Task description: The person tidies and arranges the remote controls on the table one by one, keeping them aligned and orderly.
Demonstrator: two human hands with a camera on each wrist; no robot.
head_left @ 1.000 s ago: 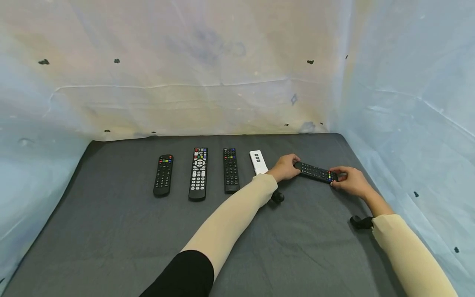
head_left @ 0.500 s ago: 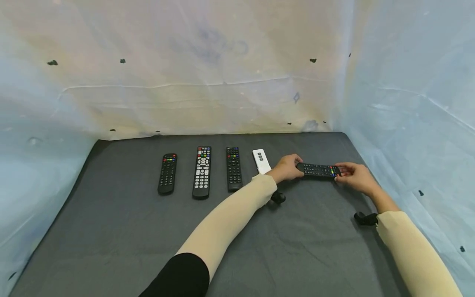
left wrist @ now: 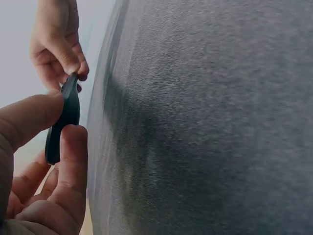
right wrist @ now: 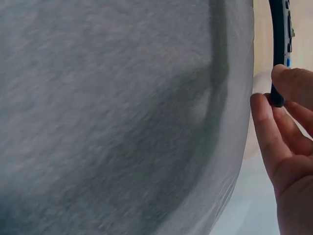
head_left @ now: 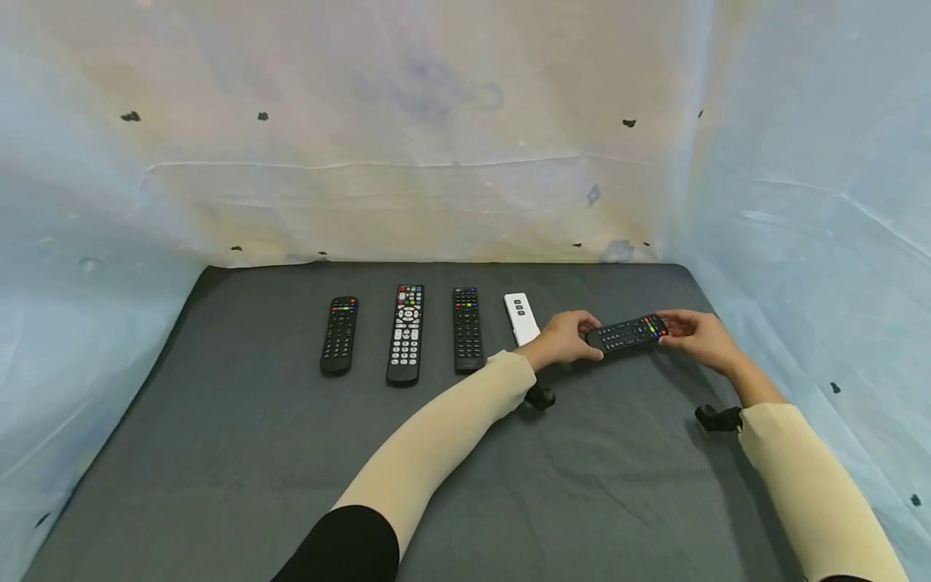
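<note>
A black remote [head_left: 627,332] with coloured buttons at its right end is held between both hands, lifted a little off the grey cloth [head_left: 291,453]. My left hand [head_left: 570,338] pinches its left end, thumb and fingers around the edge, as the left wrist view shows on the black remote [left wrist: 63,117]. My right hand [head_left: 694,335] pinches the right end; the right wrist view shows the fingertips on the black remote [right wrist: 279,54]. The remote lies across, its right end slightly farther from me.
Four remotes lie in a row to the left: a short black one [head_left: 339,335], a long black one with white buttons [head_left: 406,333], a black one [head_left: 468,329] and a small white one [head_left: 521,318]. Pale sheeting walls stand behind and on both sides.
Both hands have lifted the black remote and turned it: its right end swung away from me and its left end came nearer. The row of remotes has not moved.
</note>
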